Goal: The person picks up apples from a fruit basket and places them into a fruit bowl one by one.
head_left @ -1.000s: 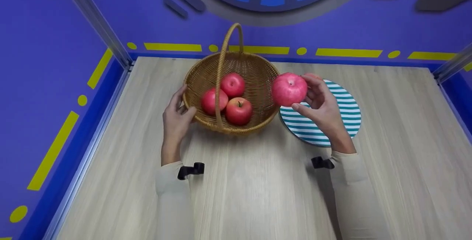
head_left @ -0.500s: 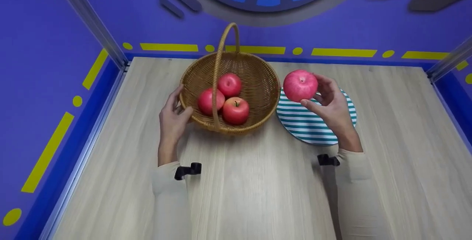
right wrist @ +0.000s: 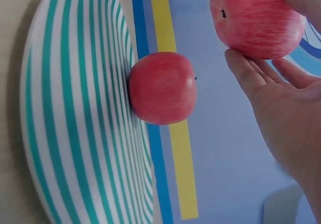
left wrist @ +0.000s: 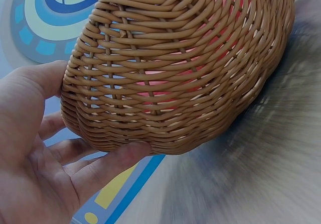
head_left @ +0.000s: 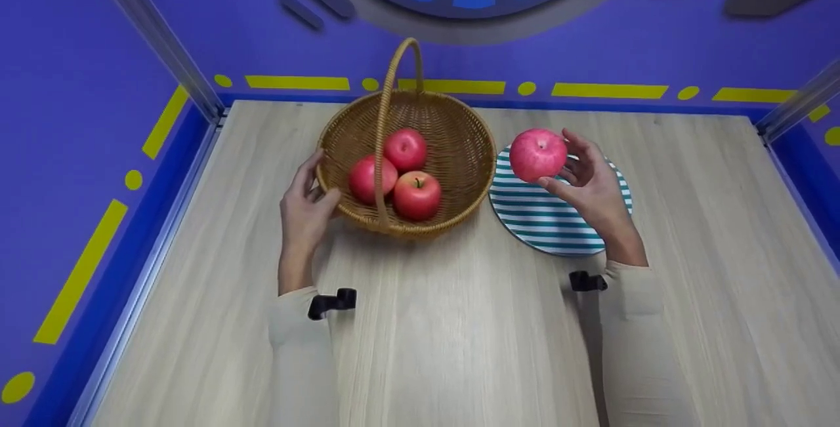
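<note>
My left hand (head_left: 306, 207) grips the left side of a wicker basket (head_left: 469, 171), thumb in front and fingers behind, as the left wrist view shows up close. Inside the basket, three red apples (head_left: 418, 195) lie together left of centre, partly behind the arched handle (head_left: 387, 105). My right hand (head_left: 594, 194) holds a pinkish-red apple (head_left: 538, 155) between thumb and fingers, raised over a flat round disc (head_left: 545, 223) striped green and white. Another red apple (right wrist: 163, 88) rests on that disc in the right wrist view; in the head view it is hidden behind the held apple and hand.
Everything stands on a pale wood-grain table (head_left: 453, 335). A blue wall (head_left: 590, 53) with yellow marks rises along the back, and another blue panel (head_left: 79, 151) borders the left side. The disc lies close beside the basket's right side.
My right hand has carried its apple rightward, away from the basket's right rim to above the striped disc. My left hand keeps its hold on the basket, and the view has shifted slightly.
</note>
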A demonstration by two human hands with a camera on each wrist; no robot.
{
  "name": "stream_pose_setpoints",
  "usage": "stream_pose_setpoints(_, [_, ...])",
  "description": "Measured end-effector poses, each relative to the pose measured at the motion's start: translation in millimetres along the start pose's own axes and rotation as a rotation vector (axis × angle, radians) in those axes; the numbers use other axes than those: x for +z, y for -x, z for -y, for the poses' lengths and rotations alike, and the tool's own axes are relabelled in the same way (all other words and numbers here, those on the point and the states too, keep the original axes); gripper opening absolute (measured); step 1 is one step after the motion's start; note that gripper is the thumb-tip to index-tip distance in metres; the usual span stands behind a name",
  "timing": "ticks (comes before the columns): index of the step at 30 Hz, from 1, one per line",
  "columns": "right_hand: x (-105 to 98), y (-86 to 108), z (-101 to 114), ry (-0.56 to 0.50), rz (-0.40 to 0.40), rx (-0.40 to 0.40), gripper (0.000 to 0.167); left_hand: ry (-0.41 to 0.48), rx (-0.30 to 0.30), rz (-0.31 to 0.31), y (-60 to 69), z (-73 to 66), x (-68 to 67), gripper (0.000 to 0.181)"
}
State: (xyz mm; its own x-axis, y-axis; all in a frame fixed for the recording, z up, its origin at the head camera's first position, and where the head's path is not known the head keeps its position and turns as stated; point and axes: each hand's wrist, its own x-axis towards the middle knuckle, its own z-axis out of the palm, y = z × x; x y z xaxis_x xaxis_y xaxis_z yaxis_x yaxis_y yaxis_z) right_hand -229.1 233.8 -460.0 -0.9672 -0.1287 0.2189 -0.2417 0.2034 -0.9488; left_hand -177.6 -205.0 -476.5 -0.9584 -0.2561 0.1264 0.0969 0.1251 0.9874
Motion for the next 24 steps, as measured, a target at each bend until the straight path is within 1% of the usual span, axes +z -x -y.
stream_pose_setpoints(5, [-1.1,-0.8,-9.5,-0.008,0.033,0.005,0.085,-0.035,0.017,0.001,1.2,-1.8,-0.9,0.070])
stream_pose_setpoints(8, [-1.3,-1.5,-15.7,-0.011,0.046,0.021,0.085,-0.034,0.015,0.003,1.5,-2.3,-1.0,0.070])
stream_pose_setpoints(14, [-1.2,-2.6,-27.0,0.036,0.066,0.071,0.087,-0.027,0.003,0.007,1.0,-1.6,-0.7,0.071])
stream_pose_setpoints(18, [-1.2,-3.1,-32.0,0.070,0.081,0.082,0.088,-0.027,0.010,0.008,0.6,-1.0,-0.6,0.070])
stream_pose_setpoints(24, [-0.2,-3.3,-36.2,0.089,0.109,0.116,0.088,-0.029,0.015,0.006,0.5,0.0,-1.3,0.070])
